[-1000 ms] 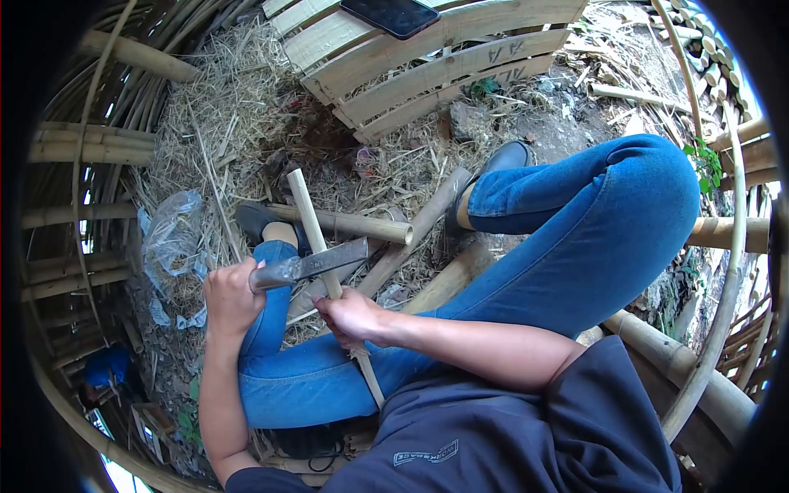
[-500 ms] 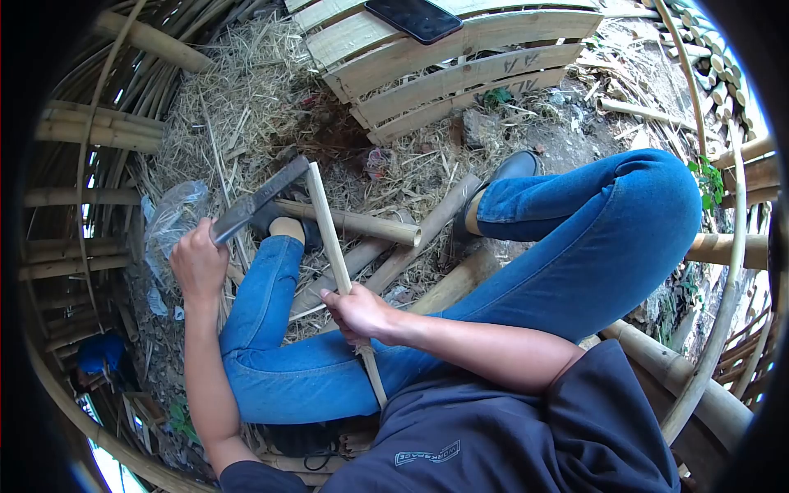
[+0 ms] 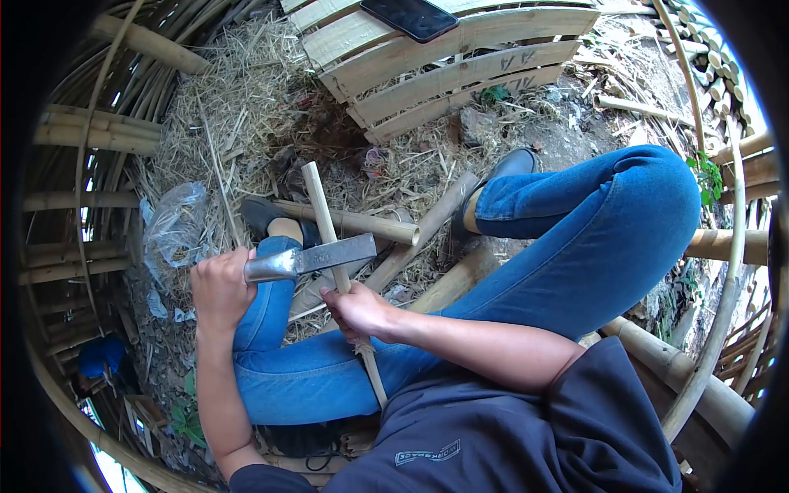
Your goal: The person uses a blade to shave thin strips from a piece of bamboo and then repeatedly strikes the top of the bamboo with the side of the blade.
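Note:
My left hand [image 3: 220,283] is closed round the handle of a broad metal blade [image 3: 337,253], which points right and lies across the pale wooden stick [image 3: 320,201] just above my other hand. My right hand [image 3: 360,312] grips this stick around its middle. The stick slants from between my shins down to my lap, with frayed fibres just below the right hand. Whether the blade's edge cuts into the wood cannot be made out.
A slatted wooden crate [image 3: 460,74] with a black phone [image 3: 411,18] on it stands ahead. Bamboo pieces [image 3: 353,222] and straw [image 3: 238,123] lie around my feet. A clear plastic bag [image 3: 177,222] is at the left. Bamboo poles [image 3: 682,361] flank me.
My left hand and the blade have moved down and to the right, from the stick's upper end to a spot just above my right hand. The right hand and stick have hardly moved.

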Demonstrator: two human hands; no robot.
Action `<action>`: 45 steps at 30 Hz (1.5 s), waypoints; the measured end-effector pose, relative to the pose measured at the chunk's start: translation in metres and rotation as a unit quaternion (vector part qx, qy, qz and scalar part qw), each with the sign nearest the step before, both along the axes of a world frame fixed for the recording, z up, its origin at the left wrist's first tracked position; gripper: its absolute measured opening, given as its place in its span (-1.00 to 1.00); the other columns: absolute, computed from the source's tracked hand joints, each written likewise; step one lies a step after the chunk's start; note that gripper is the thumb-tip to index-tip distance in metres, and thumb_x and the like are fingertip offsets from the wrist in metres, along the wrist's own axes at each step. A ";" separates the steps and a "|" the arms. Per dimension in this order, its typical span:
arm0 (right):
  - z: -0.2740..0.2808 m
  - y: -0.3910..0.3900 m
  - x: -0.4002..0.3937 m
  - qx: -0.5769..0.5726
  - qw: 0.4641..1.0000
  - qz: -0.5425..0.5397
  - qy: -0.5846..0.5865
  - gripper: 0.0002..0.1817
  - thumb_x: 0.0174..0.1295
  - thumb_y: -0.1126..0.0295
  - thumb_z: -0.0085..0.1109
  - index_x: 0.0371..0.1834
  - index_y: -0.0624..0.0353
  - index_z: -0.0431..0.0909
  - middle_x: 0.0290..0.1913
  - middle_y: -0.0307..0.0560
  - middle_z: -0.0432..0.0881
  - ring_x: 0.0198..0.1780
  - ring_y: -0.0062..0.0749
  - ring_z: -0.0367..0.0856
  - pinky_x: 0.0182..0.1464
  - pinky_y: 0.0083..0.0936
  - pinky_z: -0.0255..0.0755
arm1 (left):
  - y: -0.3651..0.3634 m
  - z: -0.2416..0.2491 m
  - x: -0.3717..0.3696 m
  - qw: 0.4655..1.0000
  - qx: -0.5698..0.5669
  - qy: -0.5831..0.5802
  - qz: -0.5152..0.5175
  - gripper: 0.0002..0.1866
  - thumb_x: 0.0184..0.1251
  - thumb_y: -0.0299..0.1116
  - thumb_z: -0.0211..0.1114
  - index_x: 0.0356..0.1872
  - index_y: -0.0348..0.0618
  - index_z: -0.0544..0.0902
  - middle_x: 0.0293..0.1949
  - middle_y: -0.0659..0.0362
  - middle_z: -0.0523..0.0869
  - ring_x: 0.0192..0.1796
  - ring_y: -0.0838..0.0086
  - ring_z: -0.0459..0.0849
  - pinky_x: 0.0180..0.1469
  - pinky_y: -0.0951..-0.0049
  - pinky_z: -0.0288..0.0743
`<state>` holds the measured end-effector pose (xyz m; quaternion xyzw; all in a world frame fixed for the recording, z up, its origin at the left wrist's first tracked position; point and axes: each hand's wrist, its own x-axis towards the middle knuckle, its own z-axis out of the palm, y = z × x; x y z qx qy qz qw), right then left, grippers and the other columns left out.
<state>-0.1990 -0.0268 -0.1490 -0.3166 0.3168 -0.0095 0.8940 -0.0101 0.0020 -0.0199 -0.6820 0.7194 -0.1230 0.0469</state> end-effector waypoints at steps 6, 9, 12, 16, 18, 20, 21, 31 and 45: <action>0.001 0.002 0.000 -0.083 0.996 0.026 0.024 -0.51 0.52 0.03 -0.12 -0.47 0.20 0.34 -0.67 -0.16 0.41 -0.66 -0.41 0.42 -0.59 -0.31 0.35 | 0.000 -0.007 0.015 0.998 0.034 0.017 0.055 -0.77 0.28 -0.34 0.26 -0.54 -0.20 0.54 -0.56 -0.08 0.63 -0.44 -0.07 0.63 -0.34 -0.01 0.43; -0.004 0.005 0.000 -0.087 0.996 0.009 0.011 -0.49 0.52 0.02 -0.11 -0.47 0.23 0.37 -0.67 -0.14 0.44 -0.66 -0.41 0.45 -0.59 -0.30 0.36 | -0.008 -0.005 0.017 0.998 0.011 0.009 0.066 -0.83 0.25 -0.37 0.26 -0.49 -0.21 0.57 -0.52 -0.10 0.66 -0.39 -0.08 0.66 -0.29 -0.02 0.48; 0.001 0.005 -0.002 -0.099 0.994 0.033 0.011 -0.49 0.52 0.03 -0.12 -0.50 0.22 0.36 -0.69 -0.15 0.42 -0.68 -0.41 0.44 -0.59 -0.30 0.36 | -0.019 -0.001 0.037 0.993 -0.052 -0.027 0.102 -0.89 0.20 -0.39 0.29 -0.44 -0.20 0.62 -0.49 -0.10 0.70 -0.38 -0.08 0.68 -0.27 0.00 0.53; 0.006 0.010 -0.004 -0.126 0.992 0.028 -0.006 -0.48 0.53 0.05 -0.14 -0.53 0.21 0.35 -0.72 -0.16 0.40 -0.70 -0.41 0.43 -0.60 -0.31 0.35 | -0.019 0.013 0.060 0.976 -0.079 -0.092 0.181 -0.92 0.14 -0.43 0.29 -0.40 -0.20 0.61 -0.47 -0.12 0.69 -0.35 -0.12 0.67 -0.25 -0.04 0.51; 0.004 0.004 -0.004 -0.072 0.997 0.029 0.000 -0.48 0.53 0.06 -0.14 -0.54 0.19 0.33 -0.73 -0.16 0.40 -0.71 -0.42 0.43 -0.59 -0.31 0.36 | -0.013 0.017 0.064 0.978 -0.088 -0.072 0.172 -0.90 0.14 -0.42 0.29 -0.36 -0.20 0.61 -0.45 -0.12 0.68 -0.32 -0.14 0.65 -0.24 -0.05 0.49; -0.003 0.006 -0.002 -0.073 0.997 0.022 -0.005 -0.49 0.53 0.06 -0.15 -0.56 0.16 0.30 -0.72 -0.17 0.38 -0.70 -0.45 0.40 -0.59 -0.32 0.34 | -0.003 0.016 0.059 0.985 -0.082 -0.010 0.153 -0.85 0.15 -0.40 0.28 -0.28 -0.21 0.61 -0.40 -0.14 0.67 -0.27 -0.16 0.63 -0.20 -0.04 0.46; -0.005 0.007 0.001 -0.064 0.998 0.018 -0.009 -0.50 0.53 0.07 -0.14 -0.56 0.14 0.29 -0.71 -0.19 0.37 -0.70 -0.46 0.38 -0.60 -0.32 0.32 | -0.006 0.018 0.047 0.990 -0.129 0.009 0.065 -0.85 0.14 -0.44 0.30 -0.49 -0.23 0.50 -0.57 -0.11 0.58 -0.43 -0.14 0.59 -0.34 -0.04 0.38; 0.009 -0.006 -0.009 0.119 0.990 0.015 -0.075 -0.51 0.54 0.08 -0.06 -0.60 -0.02 0.13 -0.65 -0.37 0.06 -0.65 -0.57 0.00 -0.58 -0.47 0.02 | -0.005 -0.008 0.023 0.998 0.044 0.045 -0.016 -0.76 0.26 -0.34 0.30 -0.57 -0.17 0.51 -0.57 0.01 0.64 -0.47 0.01 0.64 -0.42 0.05 0.43; 0.006 -0.004 -0.006 0.151 0.973 0.092 -0.146 -0.48 0.56 0.05 -0.15 -0.62 -0.02 0.11 -0.67 -0.37 0.01 -0.65 -0.54 -0.03 -0.53 -0.46 0.04 | -0.022 -0.009 0.073 0.985 -0.119 -0.008 0.124 -0.89 0.23 -0.37 0.22 -0.42 -0.18 0.55 -0.50 -0.13 0.66 -0.36 -0.14 0.66 -0.29 -0.06 0.49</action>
